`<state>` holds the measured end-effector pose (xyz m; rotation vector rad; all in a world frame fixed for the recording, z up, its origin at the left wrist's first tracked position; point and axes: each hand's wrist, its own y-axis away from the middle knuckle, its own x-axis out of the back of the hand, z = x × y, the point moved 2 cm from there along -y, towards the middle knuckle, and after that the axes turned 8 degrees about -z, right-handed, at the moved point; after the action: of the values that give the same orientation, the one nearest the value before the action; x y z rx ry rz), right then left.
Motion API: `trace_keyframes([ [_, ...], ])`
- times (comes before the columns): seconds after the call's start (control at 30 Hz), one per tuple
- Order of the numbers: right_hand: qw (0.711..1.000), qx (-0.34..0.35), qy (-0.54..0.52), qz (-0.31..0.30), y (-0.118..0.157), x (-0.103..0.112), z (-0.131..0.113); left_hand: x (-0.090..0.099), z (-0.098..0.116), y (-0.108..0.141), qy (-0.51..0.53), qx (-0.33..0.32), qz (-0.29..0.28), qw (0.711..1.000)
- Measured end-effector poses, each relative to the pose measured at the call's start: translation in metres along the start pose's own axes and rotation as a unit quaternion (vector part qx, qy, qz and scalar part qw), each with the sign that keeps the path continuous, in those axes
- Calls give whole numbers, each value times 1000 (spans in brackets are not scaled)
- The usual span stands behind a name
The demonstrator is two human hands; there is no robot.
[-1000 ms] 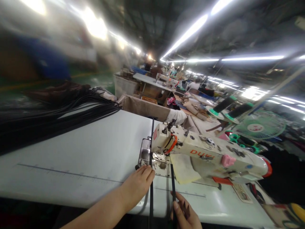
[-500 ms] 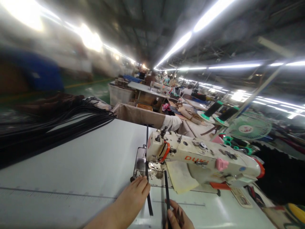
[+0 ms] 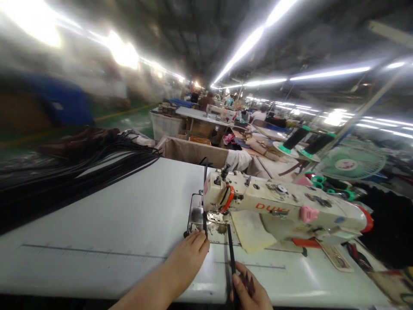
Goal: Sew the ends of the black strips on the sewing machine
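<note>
A narrow black strip (image 3: 205, 176) runs under the head of the white sewing machine (image 3: 254, 198) and down to my left hand (image 3: 193, 249), whose fingers are pressed together on it at the needle plate's near edge. Right of it, a second black strip (image 3: 231, 245) slants down from the plate. My right hand (image 3: 247, 286) pinches that strip between thumb and fingers. Dark pointed tips, perhaps of small scissors (image 3: 249, 282), stick out of the same hand. The lower part of this hand is cut off by the frame.
Many long black strips (image 3: 97, 181) lie across the left of the white table (image 3: 135, 215). A yellowish cloth (image 3: 253, 232) is under the machine arm. Thread cones (image 3: 295, 140) and a green fan (image 3: 346, 163) stand at the right. A fabric-lined bin (image 3: 193, 153) is beyond the table.
The view has shifted, so the table and machine appear farther right and slightly higher. The left strip's lower end, seen below my left hand before, no longer shows. Both hands keep their grips.
</note>
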<state>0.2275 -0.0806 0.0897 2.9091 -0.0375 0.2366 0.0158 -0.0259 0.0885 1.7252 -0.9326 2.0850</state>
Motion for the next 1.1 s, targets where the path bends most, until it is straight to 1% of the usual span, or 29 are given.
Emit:
trace_keyframes([
  [0.1, 1000, -19, 10, -23, 3, 1, -9, 3, -1, 1, 0, -6, -8, 1000],
  [0.2, 999, -17, 15, -29, 5, 2, -15, -1, -1, 2, 15, 7, -21, 1000],
  [0.33, 998, -20, 19, -59, 6, 3, -17, -6, -6, 0, 55, 43, 4, 998],
  [0.5, 999, -17, 12, -47, 6, 2, -13, 0, -19, -9, 125, 78, 22, 989],
  [0.63, 999, -16, 29, -28, 5, 2, -7, 4, -28, -15, 155, 114, 11, 981],
  [0.73, 999, -7, 41, -31, 4, 3, -1, 3, -33, -17, 165, 131, -4, 977],
  [0.87, 998, 9, 49, -39, 3, 2, 4, 2, -35, -17, 170, 140, -21, 975],
  [0.97, 997, 15, 52, -46, 4, 0, 2, 2, -32, -16, 171, 142, -29, 975],
  [1.1, 995, 15, 83, -45, 7, 0, -5, -3, -34, -15, 205, 142, -14, 968],
])
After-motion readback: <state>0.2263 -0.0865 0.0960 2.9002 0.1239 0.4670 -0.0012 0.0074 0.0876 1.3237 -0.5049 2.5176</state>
